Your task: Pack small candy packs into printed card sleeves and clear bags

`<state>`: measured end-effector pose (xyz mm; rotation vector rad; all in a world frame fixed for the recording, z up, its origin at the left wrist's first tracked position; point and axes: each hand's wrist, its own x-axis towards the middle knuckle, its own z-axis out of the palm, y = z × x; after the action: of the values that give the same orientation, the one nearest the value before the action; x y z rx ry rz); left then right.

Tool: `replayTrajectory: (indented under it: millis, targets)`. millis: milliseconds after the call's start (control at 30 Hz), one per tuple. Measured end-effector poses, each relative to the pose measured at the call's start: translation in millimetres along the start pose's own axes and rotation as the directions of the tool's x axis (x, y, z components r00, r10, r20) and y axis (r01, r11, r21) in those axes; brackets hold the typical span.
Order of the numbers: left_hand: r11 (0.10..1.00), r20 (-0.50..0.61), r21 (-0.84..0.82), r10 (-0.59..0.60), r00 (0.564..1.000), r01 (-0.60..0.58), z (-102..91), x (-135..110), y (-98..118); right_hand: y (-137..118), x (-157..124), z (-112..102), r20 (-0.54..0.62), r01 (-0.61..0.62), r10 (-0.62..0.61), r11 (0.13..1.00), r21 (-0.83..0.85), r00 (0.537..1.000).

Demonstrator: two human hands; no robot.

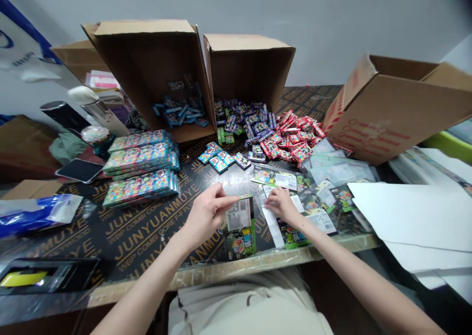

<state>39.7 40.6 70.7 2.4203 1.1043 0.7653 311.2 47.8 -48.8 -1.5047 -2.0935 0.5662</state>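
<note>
My left hand (207,216) is closed at the upper left edge of a black and green printed packet (239,236), its index finger lying along the top edge. The packet stands near the table's front edge, with a white label panel facing me. Just to the right, the fingers of my right hand (283,204) are bent together on a clear plastic sleeve with a white strip (273,227). Under and beside that hand lie more flat black and green packets (319,204). Another printed packet (275,177) lies just beyond it.
Small blue boxes (221,161), purple boxes (258,123) and red boxes (295,136) lie in piles before two tipped cartons (155,27). Wrapped bundles (140,158) are stacked left, near a phone (79,170). Clear bags (339,170), white sheets (409,222) and a carton (391,108) occupy the right.
</note>
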Motion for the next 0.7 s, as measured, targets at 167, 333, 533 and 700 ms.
replayTrajectory:
  millis: [167,333,533,700]
  targets:
    - [0.998,-0.048,-0.027,-0.064,0.997,0.063,2.6,-1,6,-9,-10,5,0.014,0.028,-0.029,0.996,0.08,0.999]
    - [0.977,-0.158,-0.163,-0.164,0.974,0.138,8.6,-4,9,-20,9,-16,0.046,-0.06,0.051,0.975,0.215,0.998]
    - [0.958,-0.285,-0.233,-0.231,0.93,0.167,9.2,-5,8,-106,45,-65,0.1,-0.079,0.018,0.752,0.654,0.995]
    - [0.975,-0.282,-0.187,-0.173,0.944,0.123,6.1,-6,13,-147,59,-60,0.308,-0.144,-0.129,0.675,0.723,0.942]
